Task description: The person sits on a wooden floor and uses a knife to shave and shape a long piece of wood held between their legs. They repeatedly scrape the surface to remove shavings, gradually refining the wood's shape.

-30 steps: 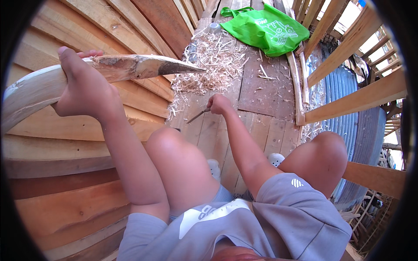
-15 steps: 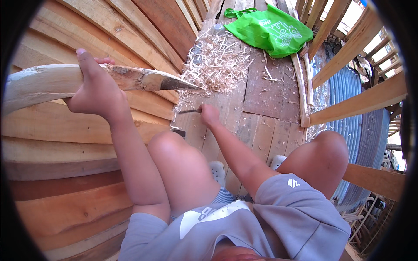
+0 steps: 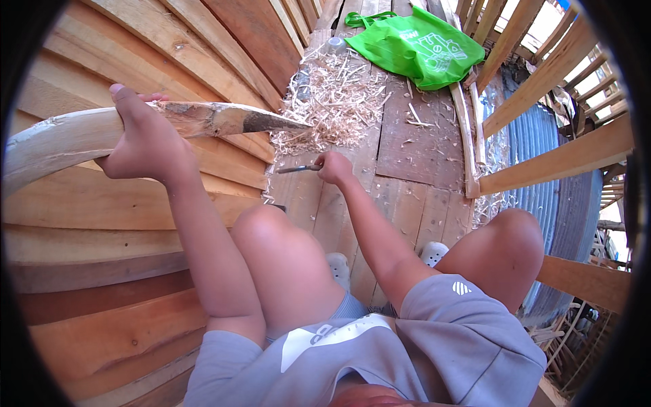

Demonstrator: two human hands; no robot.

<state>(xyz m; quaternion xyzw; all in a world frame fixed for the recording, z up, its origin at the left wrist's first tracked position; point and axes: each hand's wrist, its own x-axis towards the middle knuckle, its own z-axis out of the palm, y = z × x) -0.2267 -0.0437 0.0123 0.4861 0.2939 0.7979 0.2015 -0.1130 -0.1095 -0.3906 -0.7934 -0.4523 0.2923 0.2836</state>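
Observation:
My left hand [image 3: 149, 139] is closed around a long, curved, pale piece of wood [image 3: 61, 139], held crosswise at the left. The wood narrows to a dark, sharp point on its right end, which reaches over a heap of wood shavings [image 3: 339, 102]. In my right hand [image 3: 336, 167] is a knife [image 3: 297, 169], gripped by its handle. Its thin blade points left, below the wood's tip and apart from it. Most of the handle is hidden in my fist.
A wall of overlapping planks [image 3: 135, 197] runs close along the left. Ahead on the board floor [image 3: 400, 203] lie a green bag [image 3: 427, 51] and a clear container [image 3: 335, 46]. Wooden slats [image 3: 556, 159] and blue corrugated sheeting [image 3: 542, 149] line the right.
My right hand has moved slightly up and to the right with the knife, whose blade shows more plainly. The wood in my left hand has shifted only a little.

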